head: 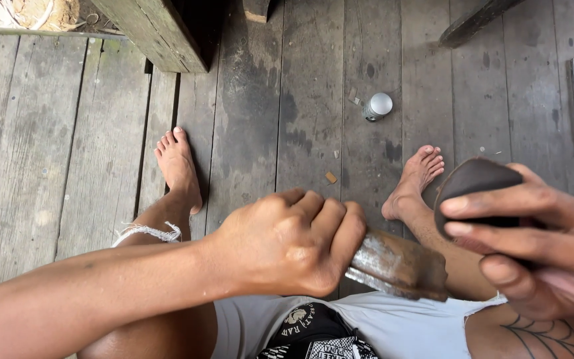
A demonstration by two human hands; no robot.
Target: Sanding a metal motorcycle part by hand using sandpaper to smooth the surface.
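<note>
While the fingers (330, 223) of the left hand (287, 242) are wrapped tight around the grip of a rusty, flat metal blade (400, 264), the blade itself juts out to the right, its worn end lying just under the right hand (546, 246). That right hand's fingers (499, 203) are clamped over a dark, rounded shell-like piece (476, 183), thumb below and fingertips curled across its near rim. As I judge it, the work goes best if the dark piece is kept firmly seated in the palm, with the fingertips held back from the edge where the blade meets it. The left wrist should stay straight so the blade strikes or scrapes away from the body, since bare thighs and grey shorts (393, 326) lie right below. Short, controlled strokes look safer than long ones. Farther out, two bare feet rest on the weathered plank floor (74, 146), and a small light bulb (378, 106) lies on the boards beyond them, well apart from the hands.
</note>
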